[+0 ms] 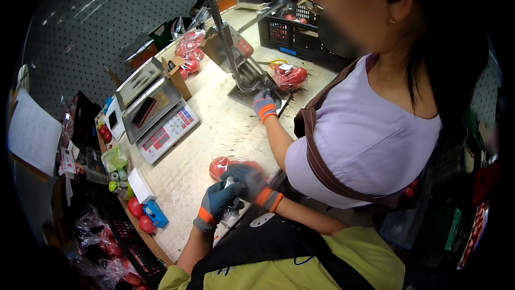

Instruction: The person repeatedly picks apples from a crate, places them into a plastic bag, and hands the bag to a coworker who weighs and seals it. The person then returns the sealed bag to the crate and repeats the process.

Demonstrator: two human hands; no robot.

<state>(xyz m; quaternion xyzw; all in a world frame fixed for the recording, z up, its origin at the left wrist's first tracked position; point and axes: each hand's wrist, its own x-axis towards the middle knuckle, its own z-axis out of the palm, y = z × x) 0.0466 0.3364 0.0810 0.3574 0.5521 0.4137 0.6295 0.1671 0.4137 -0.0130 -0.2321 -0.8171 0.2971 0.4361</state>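
Red round fruits that look like tomatoes (219,167) lie in clear plastic at the near edge of the table, just beyond my hands. My left hand (214,204), in a dark grey glove with an orange band, is closed around gathered clear plastic (230,216), which shows below its fingers. My right hand (248,182), gloved alike, is against the left one beside the bagged fruit. Motion smears its fingers, so their hold cannot be made out.
A co-worker's gloved hand (265,106) is at a metal bench device (241,70), near bagged red fruit (289,78). A scale (169,134) carrying a phone (144,112) stands left. A blue tape dispenser (154,214), loose tomatoes (146,224) and a black crate (131,241) line the left edge.
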